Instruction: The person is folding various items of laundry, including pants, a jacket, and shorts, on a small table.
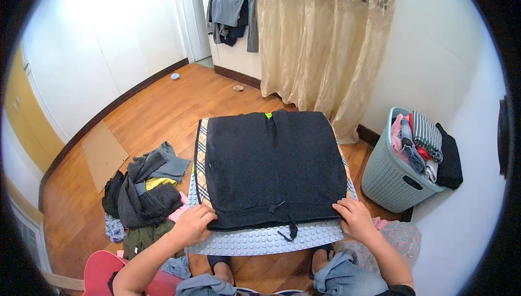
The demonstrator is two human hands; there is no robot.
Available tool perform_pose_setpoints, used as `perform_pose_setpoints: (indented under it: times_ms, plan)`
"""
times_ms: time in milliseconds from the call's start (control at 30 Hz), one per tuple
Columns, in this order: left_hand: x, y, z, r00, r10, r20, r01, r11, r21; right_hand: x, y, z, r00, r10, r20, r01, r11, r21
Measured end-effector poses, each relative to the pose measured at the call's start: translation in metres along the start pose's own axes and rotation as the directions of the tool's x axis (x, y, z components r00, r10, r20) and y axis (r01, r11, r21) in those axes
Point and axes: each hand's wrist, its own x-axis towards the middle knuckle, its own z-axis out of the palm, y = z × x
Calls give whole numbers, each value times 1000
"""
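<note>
A pair of black drawstring pants (274, 165) lies spread flat on a grey studded tabletop (244, 244). Beige plaid bands run down both sides. The waistband is towards me, and its black cord hangs loose at the front. At the waistband's left corner, my left hand (194, 224) pinches the fabric between thumb and fingers. My right hand (355, 219) grips the opposite corner in the same way. The far end reaches the far side of the tabletop, so I cannot tell how long the legs are. A small bright green patch shows there.
Left on the wooden floor is a heap of clothes (146, 198), with a cardboard sheet (104, 152) beyond it. A pink-red stool or chair (106, 271) stands near left. To the right are a light-blue laundry basket (388, 179) full of clothes and a patterned cloth (401, 241).
</note>
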Motion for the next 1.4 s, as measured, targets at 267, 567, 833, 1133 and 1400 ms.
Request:
perform_pose_setpoints:
  times_ms: [267, 567, 833, 1133, 1400]
  plan:
    - [-3, 7, 4, 985, -26, -172, 34, 998, 43, -5, -2, -4, 974, 180, -136, -163, 978, 129]
    - [23, -7, -7, 834, -308, -457, 200, 942, -270, 21, 26, 9, 887, 372, -272, -165, 807, 567]
    - [92, 40, -129, 159, -156, -975, -183, 966, -184, 93, -22, -123, 490, 470, -734, 278, 714, 643]
    - [96, 127, -228, -226, -117, -967, -634, 771, 55, 103, -103, -232, 302, 500, -811, 721, 437, 538]
    - [139, 164, -205, 786, 40, -617, -606, -150, -781, 136, -186, -210, 835, -58, -548, 543, 253, 801]
